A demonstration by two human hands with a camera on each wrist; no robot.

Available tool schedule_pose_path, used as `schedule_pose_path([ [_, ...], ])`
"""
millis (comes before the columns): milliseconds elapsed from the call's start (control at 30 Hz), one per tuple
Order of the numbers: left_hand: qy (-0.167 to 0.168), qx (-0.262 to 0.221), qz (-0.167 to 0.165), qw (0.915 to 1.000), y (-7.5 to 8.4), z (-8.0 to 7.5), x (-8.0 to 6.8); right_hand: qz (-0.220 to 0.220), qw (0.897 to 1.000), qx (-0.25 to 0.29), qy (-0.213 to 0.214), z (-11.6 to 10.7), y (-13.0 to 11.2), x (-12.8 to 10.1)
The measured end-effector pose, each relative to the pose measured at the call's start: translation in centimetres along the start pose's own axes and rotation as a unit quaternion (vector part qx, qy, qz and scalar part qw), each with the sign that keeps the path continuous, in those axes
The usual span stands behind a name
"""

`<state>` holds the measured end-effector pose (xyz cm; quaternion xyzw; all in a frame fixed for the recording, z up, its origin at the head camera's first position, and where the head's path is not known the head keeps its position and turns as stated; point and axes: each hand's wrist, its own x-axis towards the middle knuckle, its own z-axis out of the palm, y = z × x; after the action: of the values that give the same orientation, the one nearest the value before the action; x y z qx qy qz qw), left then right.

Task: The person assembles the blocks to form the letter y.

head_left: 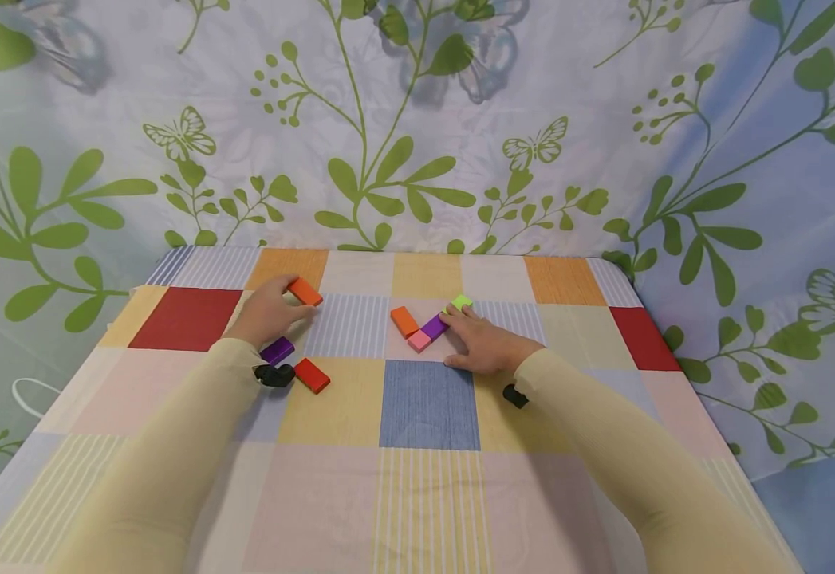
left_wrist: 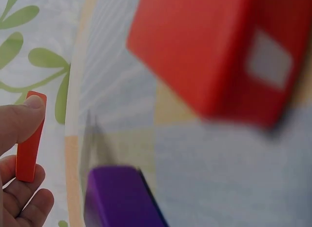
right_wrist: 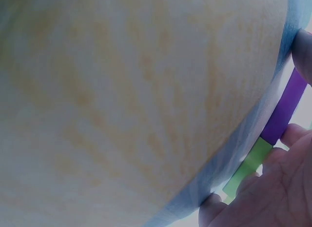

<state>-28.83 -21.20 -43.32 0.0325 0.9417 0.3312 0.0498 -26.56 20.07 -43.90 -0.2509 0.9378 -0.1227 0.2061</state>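
On the left of the head view, my left hand (head_left: 262,311) pinches an orange block (head_left: 305,292) between thumb and fingers. The left wrist view shows this same block (left_wrist: 28,156) from its narrow side, thumb over its upper end. Near that wrist lie a purple block (head_left: 277,351) and a red block (head_left: 313,375). My right hand (head_left: 487,343) rests with outstretched fingers on a row of blocks: a pink one (head_left: 419,340), a purple one (head_left: 433,326) and a green one (head_left: 462,301), partly covered by fingers. Another orange block (head_left: 404,321) angles off from the pink end.
A patchwork-patterned cloth (head_left: 431,406) covers the table. Behind it hangs a leaf-print curtain (head_left: 238,135) along the far edge. A white cable (head_left: 29,395) loops beside the table's left edge.
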Motion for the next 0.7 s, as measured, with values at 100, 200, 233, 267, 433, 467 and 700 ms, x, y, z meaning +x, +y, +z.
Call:
schedule_pose_path([
  [100,-0.002,0.001,0.010,0.9999,0.6,0.3,0.2,0.000,1.000,0.001,0.000,0.0,0.0,0.0],
  [200,-0.004,0.005,0.017,0.9998,1.0,0.5,0.5,-0.001,1.000,0.001,0.001,0.0,-0.1,-0.1],
  [233,-0.003,0.008,0.019,0.9998,1.2,0.6,0.6,-0.001,1.000,0.000,0.001,0.0,-0.1,0.0],
  [267,-0.004,0.010,0.020,0.9997,1.4,0.7,0.7,0.000,1.000,-0.001,0.001,0.0,-0.1,-0.1],
  [433,-0.009,0.011,0.023,0.9996,2.3,1.5,1.2,0.002,1.000,-0.003,0.001,0.1,0.0,0.0],
  [467,-0.011,0.012,0.023,0.9996,2.5,1.6,1.3,0.002,1.000,-0.004,0.001,0.1,0.0,0.0],
  [700,-0.023,0.013,0.036,0.9990,3.8,2.6,1.9,-0.004,1.000,-0.004,0.001,0.1,0.2,0.1],
])
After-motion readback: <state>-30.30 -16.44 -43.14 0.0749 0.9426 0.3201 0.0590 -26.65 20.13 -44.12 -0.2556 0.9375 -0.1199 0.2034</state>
